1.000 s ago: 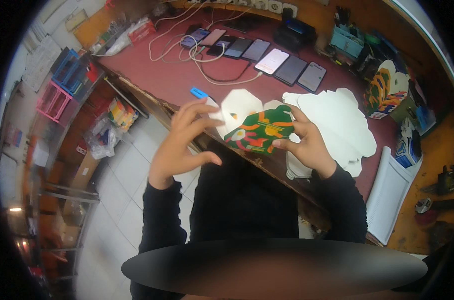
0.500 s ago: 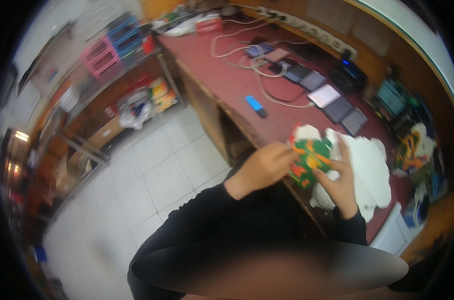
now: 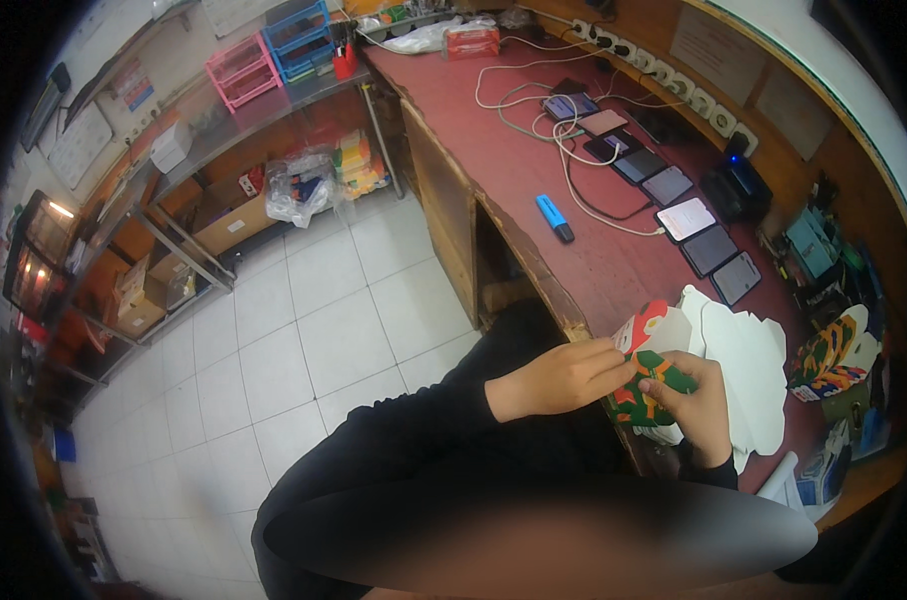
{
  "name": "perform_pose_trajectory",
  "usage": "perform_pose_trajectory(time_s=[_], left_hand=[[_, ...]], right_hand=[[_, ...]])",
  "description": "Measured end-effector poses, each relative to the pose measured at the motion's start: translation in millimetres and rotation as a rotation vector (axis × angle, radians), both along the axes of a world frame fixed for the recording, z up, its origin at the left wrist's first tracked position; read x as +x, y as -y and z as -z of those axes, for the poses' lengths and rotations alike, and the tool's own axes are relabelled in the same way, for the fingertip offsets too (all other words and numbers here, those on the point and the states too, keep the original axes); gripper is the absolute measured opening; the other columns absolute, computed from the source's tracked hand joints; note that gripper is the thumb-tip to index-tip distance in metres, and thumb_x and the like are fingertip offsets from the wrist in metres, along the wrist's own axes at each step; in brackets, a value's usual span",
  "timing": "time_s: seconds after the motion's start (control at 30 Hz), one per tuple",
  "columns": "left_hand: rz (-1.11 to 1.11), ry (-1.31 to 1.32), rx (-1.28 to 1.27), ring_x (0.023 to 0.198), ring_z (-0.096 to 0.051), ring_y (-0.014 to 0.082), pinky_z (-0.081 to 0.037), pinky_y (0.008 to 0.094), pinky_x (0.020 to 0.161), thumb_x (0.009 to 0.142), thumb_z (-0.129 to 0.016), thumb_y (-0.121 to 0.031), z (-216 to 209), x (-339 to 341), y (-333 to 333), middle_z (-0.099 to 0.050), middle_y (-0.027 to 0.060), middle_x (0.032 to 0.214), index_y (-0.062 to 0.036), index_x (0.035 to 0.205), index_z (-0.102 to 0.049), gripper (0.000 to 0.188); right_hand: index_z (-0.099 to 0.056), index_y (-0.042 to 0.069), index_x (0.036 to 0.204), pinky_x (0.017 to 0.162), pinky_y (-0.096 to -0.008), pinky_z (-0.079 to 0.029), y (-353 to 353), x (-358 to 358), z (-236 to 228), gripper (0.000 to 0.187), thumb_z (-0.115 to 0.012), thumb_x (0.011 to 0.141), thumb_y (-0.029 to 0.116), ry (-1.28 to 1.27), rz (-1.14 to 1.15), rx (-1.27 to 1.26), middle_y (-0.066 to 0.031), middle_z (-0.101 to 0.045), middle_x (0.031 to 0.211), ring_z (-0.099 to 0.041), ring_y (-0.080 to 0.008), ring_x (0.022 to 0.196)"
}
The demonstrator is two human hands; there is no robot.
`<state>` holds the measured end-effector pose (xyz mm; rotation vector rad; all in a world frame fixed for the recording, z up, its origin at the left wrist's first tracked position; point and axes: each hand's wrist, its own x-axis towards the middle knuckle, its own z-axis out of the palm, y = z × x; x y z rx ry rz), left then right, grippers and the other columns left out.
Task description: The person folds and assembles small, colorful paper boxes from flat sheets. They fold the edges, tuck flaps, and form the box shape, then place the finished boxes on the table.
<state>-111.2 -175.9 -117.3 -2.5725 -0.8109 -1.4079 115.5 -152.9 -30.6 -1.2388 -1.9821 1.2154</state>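
Note:
Between my two hands is a small folding carton (image 3: 637, 402), green with red and yellow patterns, its white inner side and a red flap standing up at the far end. My left hand (image 3: 559, 380) has its fingers pressed together against the carton's left side. From the right, my right hand (image 3: 702, 402) is closed round it, thumb on the green face. Beside and partly beneath the right hand lie flat white carton blanks (image 3: 752, 365) on the red table (image 3: 464, 130). Some of the carton is hidden behind my fingers.
Several phones (image 3: 686, 219) lie in a row, with white charging cables (image 3: 569, 150) among them. A blue highlighter (image 3: 554, 218) is left of these. Patterned cartons (image 3: 836, 355) stand at the right. Power sockets (image 3: 664, 75) line the back. Left of the table is a tiled floor (image 3: 334, 330).
My right hand's fingers, spread before, have closed round the carton. The carton has tilted, and its red flap shows more. The whole view has shifted a little.

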Motion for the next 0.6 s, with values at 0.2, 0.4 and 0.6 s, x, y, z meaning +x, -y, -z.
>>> perform_pose_trajectory(time_s=[0.2,0.4,0.6], left_hand=[[0.281,0.337,-0.382,0.083,-0.061,0.0213,-0.052,0.0339,0.071,0.091,-0.076,-0.009,11,-9,-4,-0.060,0.0088,0.095,-0.0029,0.123,-0.066,0.035],[0.293,0.611,-0.895,0.070,-0.047,0.0063,-0.041,0.0243,0.065,0.086,-0.087,-0.018,20,-10,-8,-0.049,-0.0017,0.082,-0.0064,0.111,-0.063,0.036],[0.191,0.492,-0.802,0.065,-0.048,0.0068,-0.041,0.0251,0.060,0.081,-0.088,-0.015,19,-5,-7,-0.048,-0.0016,0.079,-0.0085,0.106,-0.057,0.040]], right_hand=[[-0.074,-0.003,0.097,0.079,-0.0287,-0.054,0,-2,6,0.015,-0.078,0.083,0.000,-0.071,0.087,-0.054,-0.0057,-0.074,0.086,-0.067,-0.0119,0.078],[-0.072,-0.002,0.101,0.084,-0.0286,-0.053,2,-10,12,0.020,-0.076,0.082,-0.004,-0.120,0.101,-0.020,-0.0061,-0.074,0.091,-0.068,-0.0128,0.087],[-0.063,0.003,0.121,0.095,-0.0304,-0.050,4,-17,9,0.040,-0.070,0.084,-0.011,-0.168,0.017,0.052,-0.0090,-0.072,0.108,-0.067,-0.0162,0.105]])
